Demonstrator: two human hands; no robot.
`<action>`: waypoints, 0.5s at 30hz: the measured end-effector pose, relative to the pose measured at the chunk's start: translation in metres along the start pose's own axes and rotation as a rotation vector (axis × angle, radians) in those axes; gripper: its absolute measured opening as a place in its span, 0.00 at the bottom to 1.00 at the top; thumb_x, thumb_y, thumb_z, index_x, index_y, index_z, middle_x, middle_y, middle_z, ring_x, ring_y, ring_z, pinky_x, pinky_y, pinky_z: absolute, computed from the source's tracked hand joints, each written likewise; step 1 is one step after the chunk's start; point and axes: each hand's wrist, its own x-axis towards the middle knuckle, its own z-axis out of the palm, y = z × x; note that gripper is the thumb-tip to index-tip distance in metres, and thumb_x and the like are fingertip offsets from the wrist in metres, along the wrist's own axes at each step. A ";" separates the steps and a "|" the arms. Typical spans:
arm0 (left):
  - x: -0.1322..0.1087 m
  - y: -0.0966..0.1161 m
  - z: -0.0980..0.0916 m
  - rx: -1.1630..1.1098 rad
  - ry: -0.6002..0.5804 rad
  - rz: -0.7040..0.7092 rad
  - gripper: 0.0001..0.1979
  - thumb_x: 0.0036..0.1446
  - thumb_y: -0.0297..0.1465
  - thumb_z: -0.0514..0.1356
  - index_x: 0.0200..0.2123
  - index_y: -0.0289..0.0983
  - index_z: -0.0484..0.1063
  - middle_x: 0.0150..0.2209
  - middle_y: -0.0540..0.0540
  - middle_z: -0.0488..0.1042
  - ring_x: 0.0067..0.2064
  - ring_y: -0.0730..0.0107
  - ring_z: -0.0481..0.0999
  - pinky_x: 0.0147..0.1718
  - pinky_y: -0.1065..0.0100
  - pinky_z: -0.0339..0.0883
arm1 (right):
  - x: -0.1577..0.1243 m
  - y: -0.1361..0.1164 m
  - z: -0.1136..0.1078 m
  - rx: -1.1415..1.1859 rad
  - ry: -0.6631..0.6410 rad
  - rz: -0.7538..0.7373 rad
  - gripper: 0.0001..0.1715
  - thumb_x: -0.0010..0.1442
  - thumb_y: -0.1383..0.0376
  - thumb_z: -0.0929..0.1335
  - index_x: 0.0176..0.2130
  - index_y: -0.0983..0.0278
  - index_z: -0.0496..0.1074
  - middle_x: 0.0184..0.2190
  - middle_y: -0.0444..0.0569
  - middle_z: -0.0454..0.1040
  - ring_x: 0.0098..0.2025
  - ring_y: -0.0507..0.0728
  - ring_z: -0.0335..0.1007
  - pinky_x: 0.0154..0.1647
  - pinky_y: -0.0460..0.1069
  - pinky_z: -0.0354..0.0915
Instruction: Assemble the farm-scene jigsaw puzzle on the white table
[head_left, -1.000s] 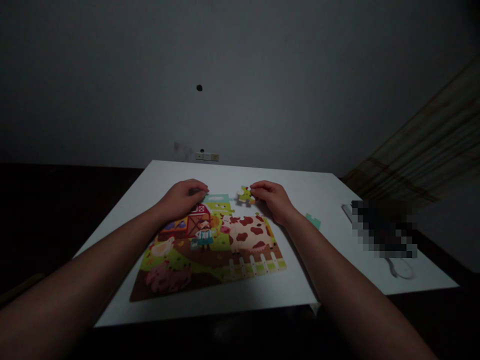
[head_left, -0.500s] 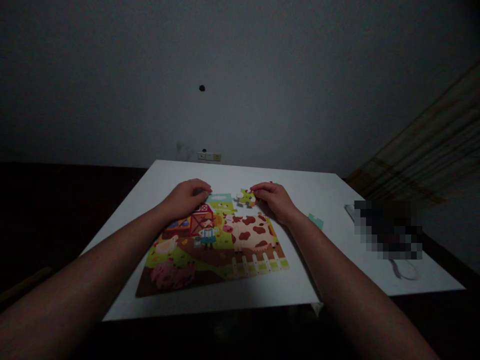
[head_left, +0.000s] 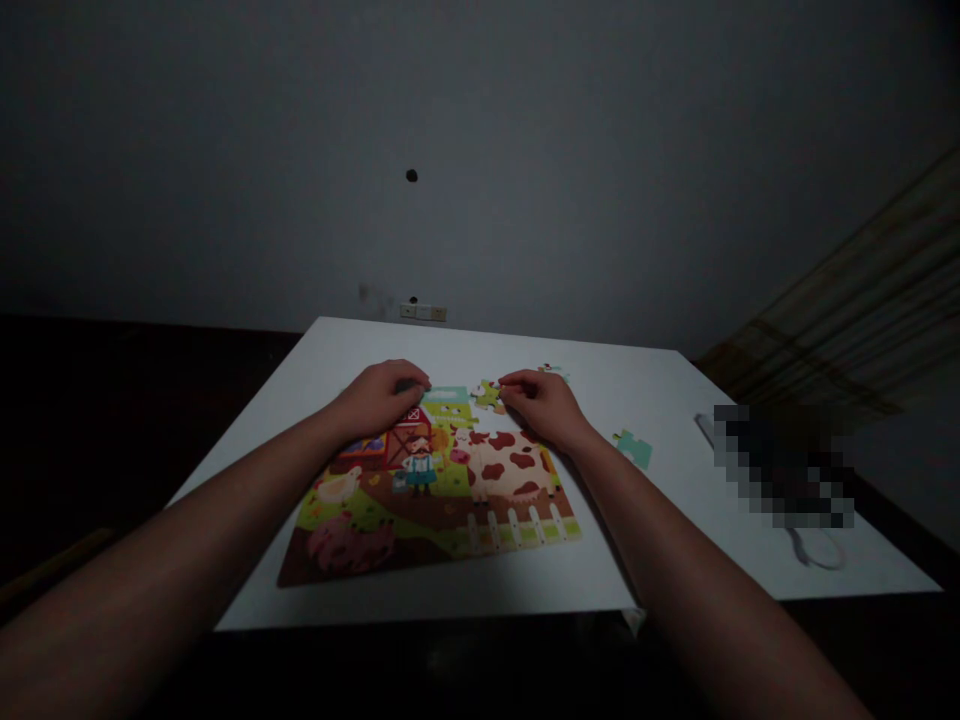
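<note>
A partly assembled farm jigsaw puzzle (head_left: 431,510) lies on the table, with a spotted cow, a farmer, a red barn, a hen and a pig on it. At its upper left edge, my left hand (head_left: 384,398) has its fingers curled and thumb close to them, gripping the border by the sky part. My right hand (head_left: 546,405) pinches a loose green puzzle piece (head_left: 487,393) between thumb and fingers. That piece sits just above the cow, beside the green and sky section; whether it touches its neighbours I cannot tell.
On the white table (head_left: 525,595), a teal puzzle piece (head_left: 634,449) lies right of my right wrist. Another piece (head_left: 555,372) shows behind that hand. Farther right are a blurred-out dark object (head_left: 784,465) and a pale loop of strap (head_left: 821,550). A wall stands behind.
My right hand has brought the green piece slightly left and closer to the puzzle. My left hand stays at the upper left edge. The whole view has shifted a little.
</note>
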 end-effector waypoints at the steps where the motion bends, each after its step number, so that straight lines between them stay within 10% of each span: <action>1: 0.000 0.000 0.000 0.017 -0.010 0.008 0.16 0.62 0.41 0.59 0.43 0.42 0.85 0.49 0.42 0.86 0.55 0.53 0.83 0.63 0.50 0.73 | 0.000 0.000 0.001 -0.029 0.006 -0.010 0.12 0.59 0.59 0.76 0.43 0.61 0.86 0.38 0.55 0.87 0.40 0.63 0.82 0.45 0.57 0.76; 15: 0.001 -0.001 0.002 0.083 -0.039 0.038 0.13 0.65 0.36 0.60 0.44 0.42 0.86 0.49 0.42 0.86 0.55 0.53 0.82 0.62 0.50 0.72 | 0.004 0.009 0.008 -0.117 0.003 -0.087 0.16 0.61 0.56 0.74 0.45 0.61 0.86 0.39 0.54 0.87 0.40 0.62 0.82 0.46 0.57 0.74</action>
